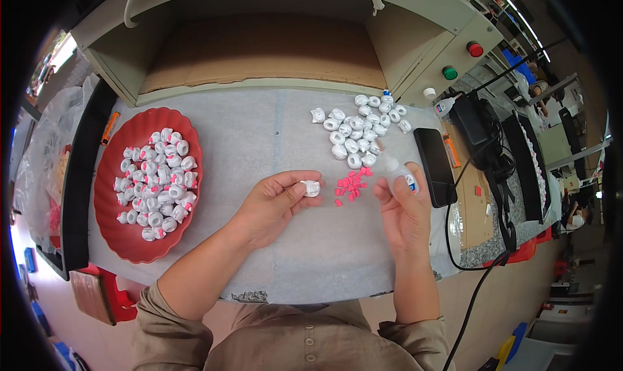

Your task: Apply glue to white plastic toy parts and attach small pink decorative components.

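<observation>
My left hand (pixel 276 205) pinches a small white figure piece (pixel 312 188) between thumb and fingers, above the middle of the table. In my right hand (pixel 405 209) is a small translucent glue bottle (pixel 403 178), its tip slanting up and left. Between the hands lies a scatter of small pink pieces (pixel 351 184). Beyond them spreads a heap of white figure pieces (pixel 355 130) with dark markings. At the left, a red scalloped tray (pixel 109 205) holds many white figures (pixel 156 170) with pink parts on them.
A grey box-shaped cabinet (pixel 259 89) with red and green buttons (pixel 475 49) stands behind the table. A black phone (pixel 433 167), an orange marker-like stick (pixel 450 152) and dark cables (pixel 483 157) lie at right. Plastic bags (pixel 48 157) fill a black bin at left.
</observation>
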Tool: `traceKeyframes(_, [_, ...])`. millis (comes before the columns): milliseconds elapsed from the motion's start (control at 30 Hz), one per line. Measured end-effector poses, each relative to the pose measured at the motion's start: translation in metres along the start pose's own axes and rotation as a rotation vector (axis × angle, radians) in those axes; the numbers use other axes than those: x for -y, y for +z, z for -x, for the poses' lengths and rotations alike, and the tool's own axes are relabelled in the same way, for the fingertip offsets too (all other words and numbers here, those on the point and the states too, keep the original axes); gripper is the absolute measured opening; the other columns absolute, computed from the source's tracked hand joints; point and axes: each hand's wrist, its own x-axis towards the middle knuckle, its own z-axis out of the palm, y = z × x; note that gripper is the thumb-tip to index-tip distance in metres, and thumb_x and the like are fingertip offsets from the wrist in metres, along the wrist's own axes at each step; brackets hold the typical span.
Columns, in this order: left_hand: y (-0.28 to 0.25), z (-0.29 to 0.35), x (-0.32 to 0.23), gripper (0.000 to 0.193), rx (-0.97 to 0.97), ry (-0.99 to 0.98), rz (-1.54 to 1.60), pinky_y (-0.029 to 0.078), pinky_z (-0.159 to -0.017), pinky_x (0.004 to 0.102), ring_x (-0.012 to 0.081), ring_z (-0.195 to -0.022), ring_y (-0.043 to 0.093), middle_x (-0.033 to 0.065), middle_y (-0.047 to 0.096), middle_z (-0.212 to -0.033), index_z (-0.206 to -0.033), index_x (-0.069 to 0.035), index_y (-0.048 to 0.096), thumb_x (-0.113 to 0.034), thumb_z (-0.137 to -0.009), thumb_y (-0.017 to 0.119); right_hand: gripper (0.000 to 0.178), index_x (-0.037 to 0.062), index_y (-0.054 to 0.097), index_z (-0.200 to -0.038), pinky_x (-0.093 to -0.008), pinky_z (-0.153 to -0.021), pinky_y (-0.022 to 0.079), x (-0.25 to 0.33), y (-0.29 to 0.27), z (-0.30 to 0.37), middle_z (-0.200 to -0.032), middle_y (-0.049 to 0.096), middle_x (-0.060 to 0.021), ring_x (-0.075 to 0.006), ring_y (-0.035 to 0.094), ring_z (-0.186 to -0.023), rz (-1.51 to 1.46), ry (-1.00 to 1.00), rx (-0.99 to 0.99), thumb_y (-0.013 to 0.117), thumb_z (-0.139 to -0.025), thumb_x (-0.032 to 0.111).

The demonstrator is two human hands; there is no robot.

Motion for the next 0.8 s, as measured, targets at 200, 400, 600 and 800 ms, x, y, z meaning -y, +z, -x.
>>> traceKeyframes(200, [0.003, -0.002, -0.001, 0.024, 0.015, 0.002, -0.006, 0.043, -0.083, 0.0260, 0.0149, -0.091, 0.052, 0.0085, 0.054, -0.102, -0.108, 0.004, 0.049, -0.007, -0.087, 0.044, 0.027, 0.0040, 0.047, -0.095, -0.0230, -0.064, 0.043, 0.001, -0.027, -0.014, -0.085, 0.056, -0.0052, -0.0106, 0.054, -0.073, 0.340, 0.056, 0.073, 0.062, -0.073, 0.006])
traceKeyframes(400, [-0.001, 0.000, -0.003, 0.025, -0.012, 0.009, 0.004, 0.044, -0.084, 0.0261, 0.0150, -0.091, 0.052, 0.0094, 0.053, -0.101, -0.108, 0.005, 0.048, -0.007, -0.086, 0.044, 0.021, 0.0037, 0.052, -0.090, -0.0191, -0.055, 0.036, 0.010, -0.011, 0.001, -0.075, 0.055, -0.0009, -0.0059, 0.051, -0.066, 0.806, 0.023, 0.111, 0.060, -0.070, 0.004])
traceKeyframes(600, [-0.001, -0.002, -0.001, 0.026, 0.024, 0.026, 0.014, 0.044, -0.084, 0.0255, 0.0170, -0.091, 0.054, 0.0135, 0.053, -0.105, -0.108, 0.004, 0.047, -0.008, -0.086, 0.046, 0.012, 0.0016, 0.061, -0.075, -0.0287, -0.062, 0.044, -0.015, -0.034, 0.001, -0.074, 0.059, -0.0097, -0.0231, 0.058, -0.069, 1.325, -0.316, 0.230, 0.066, -0.068, 0.010])
traceKeyframes(800, [-0.001, -0.002, -0.001, 0.025, 0.032, 0.019, 0.016, 0.044, -0.084, 0.0262, 0.0162, -0.092, 0.052, 0.0116, 0.053, -0.103, -0.108, 0.005, 0.048, -0.007, -0.086, 0.045, 0.013, 0.0051, 0.062, -0.077, -0.0306, -0.064, 0.044, -0.022, -0.030, -0.002, -0.081, 0.061, -0.0093, -0.0239, 0.059, -0.073, 1.399, -0.253, 0.173, 0.066, -0.069, 0.014])
